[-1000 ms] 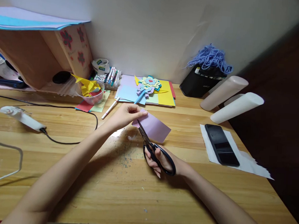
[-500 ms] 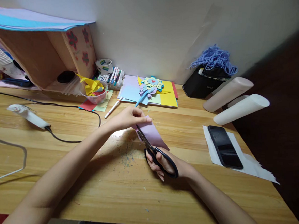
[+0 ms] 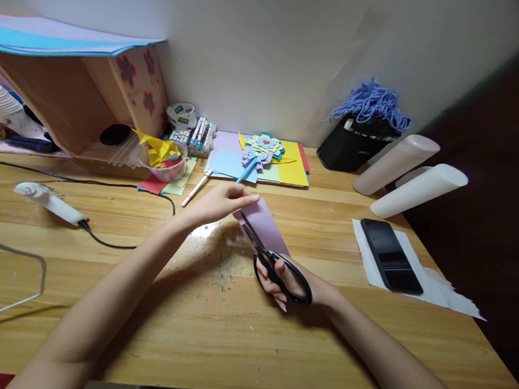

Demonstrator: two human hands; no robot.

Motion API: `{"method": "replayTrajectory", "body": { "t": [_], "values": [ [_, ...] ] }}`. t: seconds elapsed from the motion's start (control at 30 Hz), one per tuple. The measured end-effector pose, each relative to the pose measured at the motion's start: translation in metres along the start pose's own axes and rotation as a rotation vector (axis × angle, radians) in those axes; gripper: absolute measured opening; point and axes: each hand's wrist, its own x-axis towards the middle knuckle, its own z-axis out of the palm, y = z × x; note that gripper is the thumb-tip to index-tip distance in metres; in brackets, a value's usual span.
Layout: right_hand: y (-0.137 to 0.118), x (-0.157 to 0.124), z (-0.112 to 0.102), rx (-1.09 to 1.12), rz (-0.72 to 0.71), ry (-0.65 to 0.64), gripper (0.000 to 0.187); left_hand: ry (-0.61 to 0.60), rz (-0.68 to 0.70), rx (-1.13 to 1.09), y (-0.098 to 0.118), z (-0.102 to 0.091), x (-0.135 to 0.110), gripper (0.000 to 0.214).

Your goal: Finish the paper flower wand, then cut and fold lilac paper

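Note:
My left hand (image 3: 230,203) pinches the upper end of a purple sheet of paper (image 3: 270,223), which slants down to the right above the table. Black-handled scissors (image 3: 256,240) are in my right hand (image 3: 282,279), fingers and thumb through the loops. The blades lie along the paper's left edge, with their tips close below my left fingers. Beyond my left hand a layered paper flower (image 3: 263,150) with a blue stem rests on coloured paper sheets (image 3: 227,145).
A white marker (image 3: 196,188) and a plastic tub (image 3: 168,167) of yellow paper lie behind my left arm. A corded white glue gun (image 3: 50,202) is at left. A phone (image 3: 391,255) on white paper and two white cylinders (image 3: 420,190) stand right.
The purple paper has shifted and turned slightly between my hands. The scissors have moved a little right and up along it. My left fingers have moved slightly on the paper's end.

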Motion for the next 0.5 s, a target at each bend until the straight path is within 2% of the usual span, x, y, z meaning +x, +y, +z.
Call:
{"method": "replayTrajectory", "body": {
  "t": [0.07, 0.13, 0.3, 0.5],
  "values": [
    [0.007, 0.003, -0.004, 0.088, -0.012, 0.042, 0.059, 0.103, 0.026, 0.081, 0.004, -0.003, -0.002, 0.037],
    [0.015, 0.007, -0.007, 0.173, -0.029, 0.077, 0.061, 0.142, 0.002, 0.180, 0.008, -0.005, -0.005, 0.041],
    [0.025, 0.011, -0.010, 0.239, -0.076, 0.126, 0.060, 0.063, 0.003, 0.353, 0.013, -0.002, -0.013, 0.039],
    [0.021, 0.009, -0.007, 0.228, -0.074, 0.107, 0.060, 0.051, 0.042, 0.342, 0.015, -0.001, -0.011, 0.032]
  ]
}}
